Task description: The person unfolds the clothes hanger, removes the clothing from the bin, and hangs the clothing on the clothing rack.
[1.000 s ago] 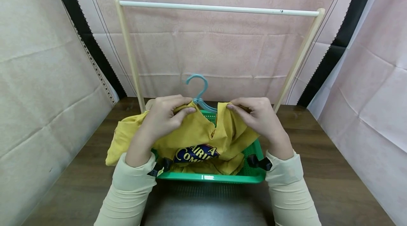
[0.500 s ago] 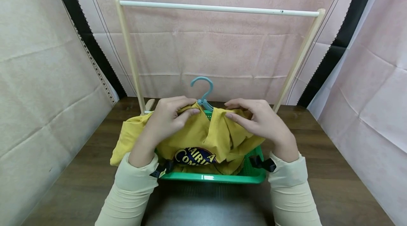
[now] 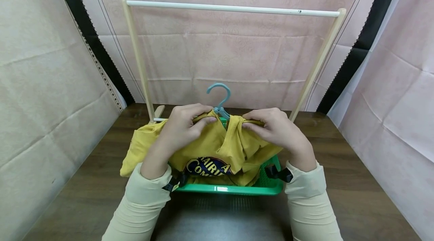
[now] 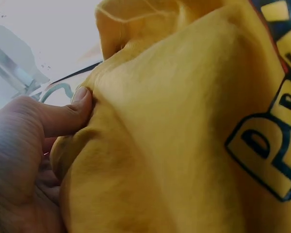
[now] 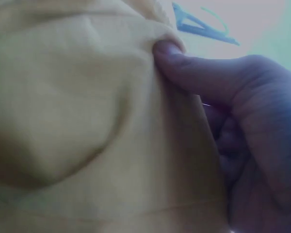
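Observation:
In the head view a yellow shirt with a dark blue printed patch hangs bunched over a green basket. A blue clothes hanger shows its hook above the neckline; its arms run under the shirt, mostly hidden. My left hand pinches the shirt's left shoulder beside the neck, thumb in front. On the opposite shoulder, my right hand pinches the cloth between thumb and fingers. Both wrist views show each thumb pressed on the yellow fabric, the right thumb near the shirt's edge.
Behind the basket stands a clothes rack with a white top bar and cream side posts. All of it rests on a dark wooden table. Pale fabric walls enclose the sides and back.
The hanger and left hand have shifted a little right, and the neck gap has narrowed. My right hand loosened half a second ago and now pinches the shirt's shoulder again.

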### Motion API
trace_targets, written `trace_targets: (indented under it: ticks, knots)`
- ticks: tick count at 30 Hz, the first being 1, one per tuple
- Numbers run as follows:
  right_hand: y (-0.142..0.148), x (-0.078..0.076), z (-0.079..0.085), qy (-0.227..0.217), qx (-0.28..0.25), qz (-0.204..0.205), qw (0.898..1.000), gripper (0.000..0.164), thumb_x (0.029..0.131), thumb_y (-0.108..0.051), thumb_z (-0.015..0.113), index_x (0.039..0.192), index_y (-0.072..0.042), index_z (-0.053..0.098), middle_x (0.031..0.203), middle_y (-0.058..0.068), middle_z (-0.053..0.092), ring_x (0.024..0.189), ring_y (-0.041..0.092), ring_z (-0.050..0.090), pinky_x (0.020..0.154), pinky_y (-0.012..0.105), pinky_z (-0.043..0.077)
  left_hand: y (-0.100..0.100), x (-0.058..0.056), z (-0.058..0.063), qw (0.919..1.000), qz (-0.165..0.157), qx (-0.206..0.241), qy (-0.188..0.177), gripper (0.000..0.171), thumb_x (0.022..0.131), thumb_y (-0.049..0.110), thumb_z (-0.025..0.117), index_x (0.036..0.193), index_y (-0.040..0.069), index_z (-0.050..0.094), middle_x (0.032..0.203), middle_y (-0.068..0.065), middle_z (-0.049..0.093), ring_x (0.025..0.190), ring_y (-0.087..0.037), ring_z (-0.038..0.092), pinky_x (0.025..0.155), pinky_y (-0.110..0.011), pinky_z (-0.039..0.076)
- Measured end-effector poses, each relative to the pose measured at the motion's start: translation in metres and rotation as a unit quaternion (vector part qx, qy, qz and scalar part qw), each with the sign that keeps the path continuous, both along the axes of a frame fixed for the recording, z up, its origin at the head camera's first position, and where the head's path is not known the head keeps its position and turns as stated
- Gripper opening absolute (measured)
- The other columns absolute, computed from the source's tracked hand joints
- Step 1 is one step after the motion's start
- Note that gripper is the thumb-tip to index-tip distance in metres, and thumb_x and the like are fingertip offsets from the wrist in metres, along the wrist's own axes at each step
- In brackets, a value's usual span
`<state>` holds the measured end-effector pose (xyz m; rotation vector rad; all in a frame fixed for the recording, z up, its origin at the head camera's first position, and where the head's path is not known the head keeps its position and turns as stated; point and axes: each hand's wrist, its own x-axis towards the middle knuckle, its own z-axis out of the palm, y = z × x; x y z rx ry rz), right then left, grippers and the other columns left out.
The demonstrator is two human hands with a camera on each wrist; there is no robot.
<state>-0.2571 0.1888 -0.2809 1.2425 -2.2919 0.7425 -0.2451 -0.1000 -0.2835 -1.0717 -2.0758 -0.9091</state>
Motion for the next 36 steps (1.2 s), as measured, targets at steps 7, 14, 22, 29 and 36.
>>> trace_targets:
  ticks: [7, 14, 22, 29, 36]
  knots:
    - [0.003, -0.001, 0.002, 0.020, -0.007, -0.009, 1.000, 0.013, 0.090, -0.009, 0.077, 0.103, -0.011, 0.077, 0.096, -0.006, 0.075, 0.084, 0.006, 0.068, 0.073, 0.026, 0.055, -0.022, 0.007, 0.007, 0.9918, 0.090, -0.086, -0.028, 0.038, 0.094, 0.040, 0.071, 0.125, 0.018, 0.072, 0.117, 0.006, 0.071, 0.102, -0.011, 0.067, 0.083, -0.035, 0.054]
    - [0.018, -0.006, 0.002, 0.037, -0.034, -0.002, 0.999, 0.017, 0.085, -0.002, 0.080, 0.099, -0.010, 0.077, 0.092, -0.006, 0.074, 0.079, 0.006, 0.065, 0.071, 0.015, 0.049, -0.055, 0.008, 0.016, 0.9784, 0.076, -0.142, -0.130, 0.030, 0.094, 0.034, 0.073, 0.119, 0.019, 0.074, 0.110, 0.007, 0.072, 0.096, -0.011, 0.066, 0.086, -0.037, 0.054]
    - [0.011, -0.004, 0.000, 0.006, -0.021, 0.000, 1.000, 0.015, 0.089, -0.004, 0.077, 0.102, -0.010, 0.077, 0.095, -0.006, 0.075, 0.082, 0.006, 0.067, 0.071, 0.020, 0.053, -0.048, -0.001, 0.009, 0.9854, 0.049, -0.131, -0.097, 0.010, 0.091, 0.020, 0.077, 0.100, 0.015, 0.078, 0.087, 0.008, 0.072, 0.063, -0.007, 0.054, 0.059, -0.028, 0.048]
    - [-0.007, -0.002, -0.002, 0.003, -0.003, 0.015, 1.000, 0.014, 0.092, -0.009, 0.075, 0.105, -0.011, 0.077, 0.097, -0.006, 0.075, 0.081, 0.004, 0.066, 0.069, 0.025, 0.054, -0.032, -0.003, 0.004, 0.9905, 0.019, -0.125, -0.055, 0.008, 0.091, 0.022, 0.077, 0.096, 0.015, 0.077, 0.084, 0.011, 0.070, 0.063, -0.004, 0.053, 0.059, -0.025, 0.047]
    - [0.002, 0.002, 0.003, -0.004, -0.002, 0.003, 1.000, 0.022, 0.092, -0.017, 0.076, 0.113, -0.016, 0.073, 0.101, -0.010, 0.072, 0.084, 0.006, 0.063, 0.072, 0.028, 0.053, -0.037, 0.001, 0.007, 0.9936, 0.033, -0.098, -0.045, 0.010, 0.089, 0.020, 0.079, 0.098, 0.016, 0.078, 0.088, 0.010, 0.073, 0.065, -0.003, 0.057, 0.060, -0.027, 0.049]
